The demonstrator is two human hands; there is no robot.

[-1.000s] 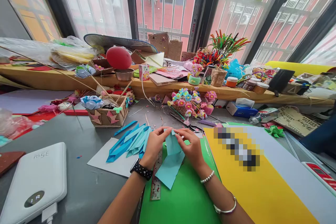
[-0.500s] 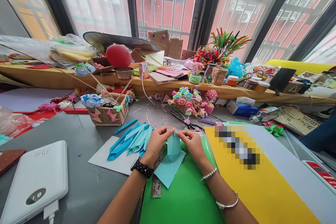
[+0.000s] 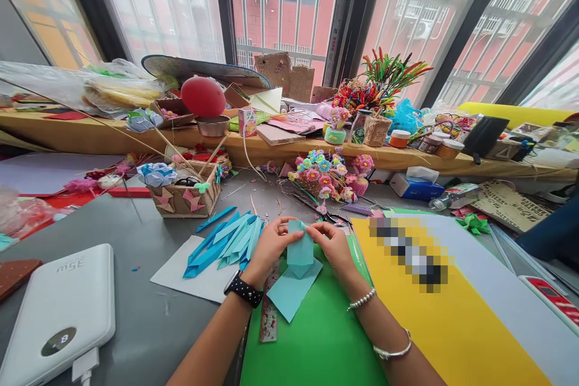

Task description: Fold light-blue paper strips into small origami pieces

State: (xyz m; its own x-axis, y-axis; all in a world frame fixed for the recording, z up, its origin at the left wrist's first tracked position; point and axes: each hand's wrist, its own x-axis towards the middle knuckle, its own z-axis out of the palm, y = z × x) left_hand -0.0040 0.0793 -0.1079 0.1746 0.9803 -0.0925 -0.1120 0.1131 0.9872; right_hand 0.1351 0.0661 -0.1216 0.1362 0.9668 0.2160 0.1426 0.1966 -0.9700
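A light blue sheet of paper, partly folded, lies over the green sheet, its upper flap standing up between my hands. My left hand pinches the flap's top left edge, thumb in front. My right hand has thumb and fingertips closed on the top right corner of the same paper. Beneath my left wrist runs a patterned ruler, partly hidden by the paper and the hand. Just left of my left hand, several folded blue paper strips rest in a pile on a white sheet.
A white power bank with a cable lies at the left. Behind stand a cardboard basket, crocheted flowers and scissors. Yellow paper spreads to the right. A crowded shelf runs below the windows.
My left fingers have shifted on the top edge, and the thumb now lies lower across the flap. The flap shows slightly wider. Both hands keep their hold.
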